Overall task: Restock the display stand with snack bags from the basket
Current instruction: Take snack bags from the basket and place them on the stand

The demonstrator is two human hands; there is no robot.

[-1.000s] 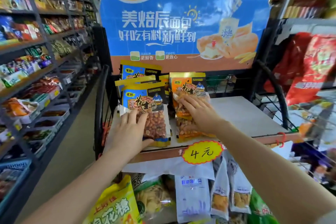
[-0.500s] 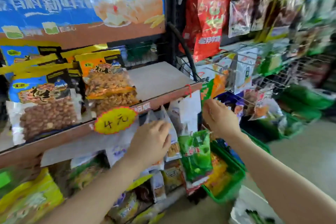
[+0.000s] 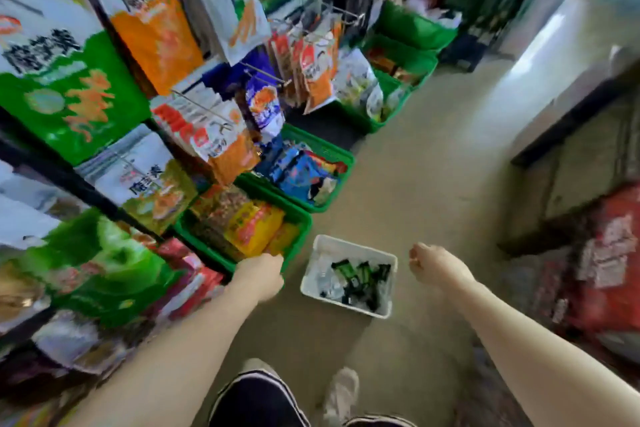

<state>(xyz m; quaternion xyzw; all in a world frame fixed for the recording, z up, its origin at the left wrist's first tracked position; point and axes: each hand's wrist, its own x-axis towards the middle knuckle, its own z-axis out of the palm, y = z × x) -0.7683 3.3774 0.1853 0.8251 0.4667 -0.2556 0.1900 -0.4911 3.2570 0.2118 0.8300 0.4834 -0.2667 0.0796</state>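
Note:
A white basket (image 3: 349, 246) stands on the floor ahead of my feet, with several dark green snack bags (image 3: 360, 279) lying in it. My left hand (image 3: 261, 274) hangs above the floor just left of the basket, fingers curled under, holding nothing. To the basket's right hovers my right hand (image 3: 433, 263), loosely curled and empty. The display stand with the peanut bags is out of view.
Green crates (image 3: 294, 215) full of snack bags line the floor along the shelving on the left. Hanging snack bags (image 3: 149, 17) crowd the racks above them. A dark counter (image 3: 568, 128) and red packs (image 3: 609, 253) sit on the right. My shoes (image 3: 341, 395) show at the bottom.
Both hands have left the peanut bags on the stand and dropped down. The view has swung right and down to the floor, where the white basket now lies between my hands.

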